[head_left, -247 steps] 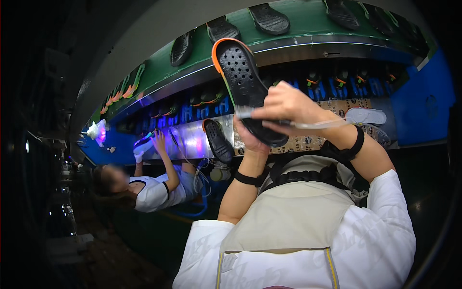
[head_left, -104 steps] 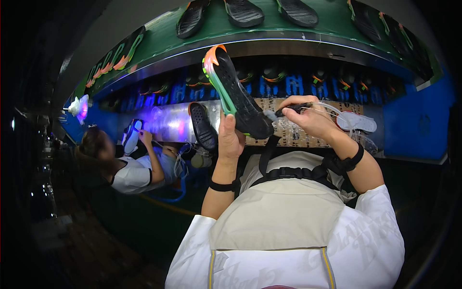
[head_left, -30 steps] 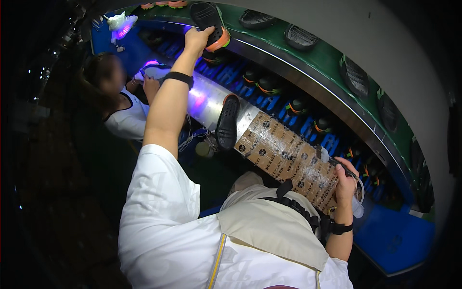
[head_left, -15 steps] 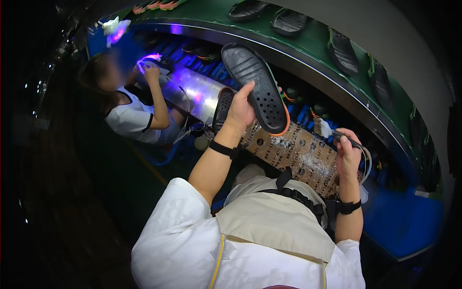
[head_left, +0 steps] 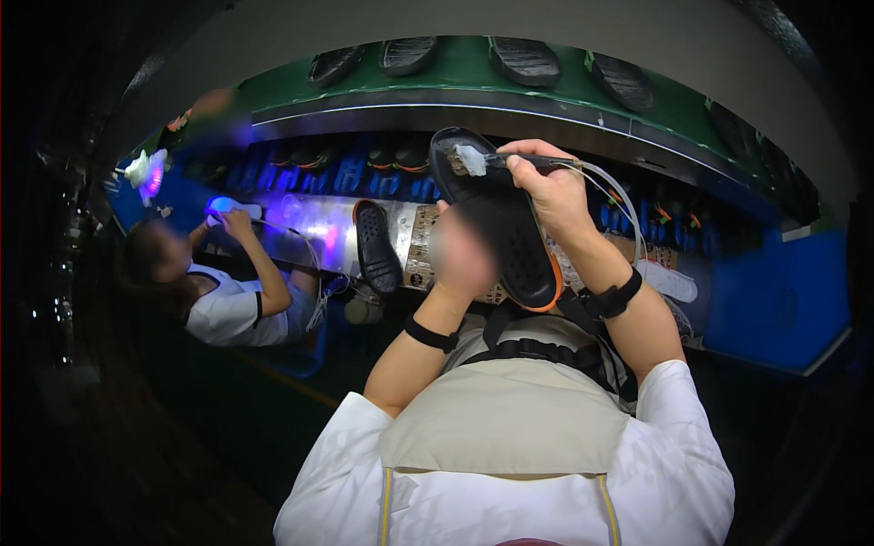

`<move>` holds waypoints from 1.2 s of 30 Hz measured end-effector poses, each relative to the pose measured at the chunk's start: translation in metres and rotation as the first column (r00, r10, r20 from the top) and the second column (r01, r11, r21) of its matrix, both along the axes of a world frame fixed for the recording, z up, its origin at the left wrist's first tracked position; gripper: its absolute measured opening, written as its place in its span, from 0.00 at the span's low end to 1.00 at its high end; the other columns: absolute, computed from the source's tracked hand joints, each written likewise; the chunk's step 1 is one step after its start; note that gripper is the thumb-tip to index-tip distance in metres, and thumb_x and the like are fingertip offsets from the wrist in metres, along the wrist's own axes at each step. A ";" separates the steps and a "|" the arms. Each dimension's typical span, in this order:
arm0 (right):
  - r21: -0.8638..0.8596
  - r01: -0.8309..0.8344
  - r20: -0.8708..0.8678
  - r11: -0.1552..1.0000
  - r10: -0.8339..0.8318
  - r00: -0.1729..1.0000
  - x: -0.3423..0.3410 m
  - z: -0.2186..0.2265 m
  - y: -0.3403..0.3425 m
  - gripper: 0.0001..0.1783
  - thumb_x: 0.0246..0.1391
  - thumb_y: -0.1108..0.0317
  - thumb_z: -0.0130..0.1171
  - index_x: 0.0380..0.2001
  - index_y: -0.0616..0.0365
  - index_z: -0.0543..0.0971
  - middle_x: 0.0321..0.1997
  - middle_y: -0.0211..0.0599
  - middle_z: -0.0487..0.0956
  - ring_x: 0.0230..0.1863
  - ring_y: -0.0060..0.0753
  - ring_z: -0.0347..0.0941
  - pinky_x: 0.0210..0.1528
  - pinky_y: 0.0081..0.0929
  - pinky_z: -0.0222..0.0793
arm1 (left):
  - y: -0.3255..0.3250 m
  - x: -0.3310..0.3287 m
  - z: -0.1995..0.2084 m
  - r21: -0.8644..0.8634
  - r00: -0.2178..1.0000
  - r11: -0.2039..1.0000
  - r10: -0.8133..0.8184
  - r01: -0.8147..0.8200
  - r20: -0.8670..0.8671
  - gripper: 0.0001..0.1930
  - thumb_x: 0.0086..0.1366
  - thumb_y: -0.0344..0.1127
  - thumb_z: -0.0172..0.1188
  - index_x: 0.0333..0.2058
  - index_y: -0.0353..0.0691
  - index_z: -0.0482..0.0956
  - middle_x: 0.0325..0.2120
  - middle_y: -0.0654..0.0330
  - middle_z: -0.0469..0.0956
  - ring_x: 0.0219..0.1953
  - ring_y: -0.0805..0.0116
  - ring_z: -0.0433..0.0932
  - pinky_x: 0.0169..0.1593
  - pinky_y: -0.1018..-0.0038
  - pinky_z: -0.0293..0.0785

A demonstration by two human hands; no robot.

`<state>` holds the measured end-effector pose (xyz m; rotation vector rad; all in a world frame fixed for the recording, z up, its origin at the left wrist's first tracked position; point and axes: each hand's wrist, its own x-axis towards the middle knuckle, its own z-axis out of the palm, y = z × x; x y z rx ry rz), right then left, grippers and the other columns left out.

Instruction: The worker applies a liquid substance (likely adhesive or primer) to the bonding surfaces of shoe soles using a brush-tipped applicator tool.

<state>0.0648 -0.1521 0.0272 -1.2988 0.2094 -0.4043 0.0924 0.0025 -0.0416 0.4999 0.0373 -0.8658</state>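
Up over the bench, my left hand (head_left: pixel 466 250), partly smeared, is closed round the side of a black shoe sole (head_left: pixel 523 259) with an orange rim at its near end. My right hand (head_left: pixel 551 187) grips a dark-handled brush (head_left: pixel 470 162) with whitish stuff on its bristles. Those bristles lie against the far end of the sole. From the back of the brush handle, thin pale tubes (head_left: pixel 628 205) curve down to the right. Some left fingers are hidden behind the sole.
Another black sole (head_left: pixel 375 247) lies on the bench (head_left: pixel 341 246) to the left. A person (head_left: pixel 232 287) works there under violet light. Several soles line the green shelf (head_left: pixel 455 82); shoe parts (head_left: pixel 314 155) sit below it. A white sole (head_left: pixel 669 280) is at right, beside a blue panel (head_left: pixel 774 291).
My right hand has brought the brush up and left onto the far end of the sole. The sole has swung more upright and appears lower. The whole view has turned.
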 end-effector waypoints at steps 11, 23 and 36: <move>-0.709 -0.156 -0.074 0.688 0.148 0.986 -0.059 0.012 -0.014 0.14 0.54 0.67 0.69 0.44 0.57 0.88 0.36 0.45 0.88 0.35 0.46 0.84 0.45 0.35 0.78 | 0.001 0.021 0.001 0.055 0.957 0.997 0.029 -0.046 0.288 0.44 0.77 0.72 0.26 0.68 0.38 0.67 0.61 0.51 0.75 0.64 0.55 0.74 0.70 0.59 0.68; -0.207 0.107 0.078 0.972 -0.092 0.993 -0.032 0.026 -0.005 0.14 0.58 0.70 0.67 0.47 0.61 0.87 0.37 0.29 0.86 0.38 0.18 0.77 0.44 0.19 0.73 | -0.001 -0.015 -0.002 0.152 0.918 0.988 -0.032 -0.031 0.395 0.44 0.76 0.73 0.28 0.73 0.43 0.61 0.70 0.56 0.67 0.71 0.59 0.66 0.74 0.61 0.61; -0.526 -0.191 0.012 0.829 0.231 0.973 -0.039 0.022 -0.006 0.14 0.56 0.69 0.69 0.46 0.60 0.88 0.42 0.36 0.87 0.42 0.26 0.81 0.49 0.27 0.75 | 0.010 -0.003 -0.013 0.044 0.940 0.999 -0.034 0.020 0.339 0.47 0.73 0.77 0.33 0.70 0.40 0.65 0.66 0.55 0.72 0.67 0.60 0.72 0.72 0.63 0.67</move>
